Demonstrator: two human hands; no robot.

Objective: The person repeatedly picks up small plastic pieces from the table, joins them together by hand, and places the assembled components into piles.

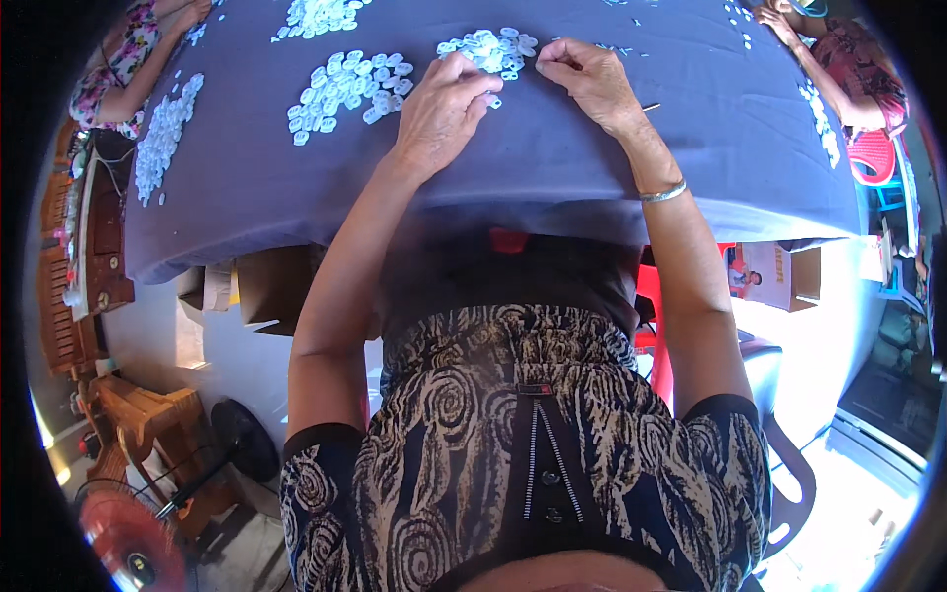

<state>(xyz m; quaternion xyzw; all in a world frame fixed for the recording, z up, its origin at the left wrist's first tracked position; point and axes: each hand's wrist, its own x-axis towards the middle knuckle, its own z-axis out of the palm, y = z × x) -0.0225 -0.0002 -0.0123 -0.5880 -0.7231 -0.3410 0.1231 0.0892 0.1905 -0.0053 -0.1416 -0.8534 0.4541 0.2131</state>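
My left hand [441, 113] is closed in a pinch over the grey-blue tablecloth, and a small pale plastic piece [495, 101] shows at its fingertips. Just right of it, my right hand [590, 84] has thumb and forefinger pressed together; anything between them is too small to make out. Beyond and between both hands lies a heap of pale oval plastic pieces [488, 46]. Another loose heap of oval pieces [340, 87], with openings in them, spreads to the left of my left hand. By my right wrist lies a thin brownish stick [649, 107].
More pale pieces lie in a far heap [318, 16], at the table's left side [166, 138] and along its right [821, 123]. Other people's arms [138, 94] [838, 94] reach in at both sides. The tablecloth's front edge [513, 195] hangs before me; a fan [133, 538] stands lower left.
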